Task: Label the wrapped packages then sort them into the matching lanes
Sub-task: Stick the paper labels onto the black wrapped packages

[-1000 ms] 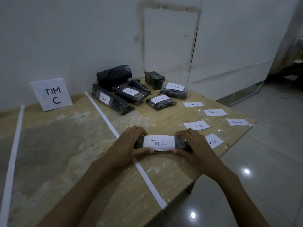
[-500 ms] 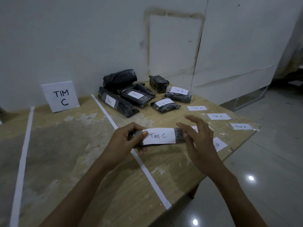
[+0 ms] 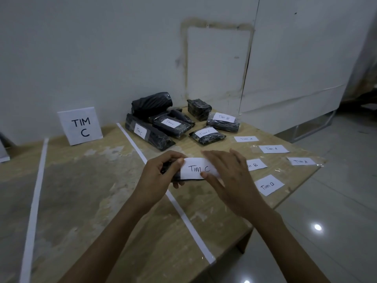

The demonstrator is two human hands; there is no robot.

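Observation:
A black wrapped package, its white "Tim C" label facing up, is held a little above the table. My left hand grips its left end. My right hand lies over its right end with the thumb on the label and the fingers stretched flat. A pile of black packages sits at the back of the table, several bearing "Tim C" labels and one bearing "Tim B". A standing "TIM C" sign marks the lane to the left.
Loose paper labels lie on the right of the wooden table: "Tim A" labels and "Tim B" labels. White tape lines divide the lanes. The table's right edge drops to a tiled floor.
The package was lifted off the table in my left hand. My right hand let go, opened, then came back flat over the package's right end.

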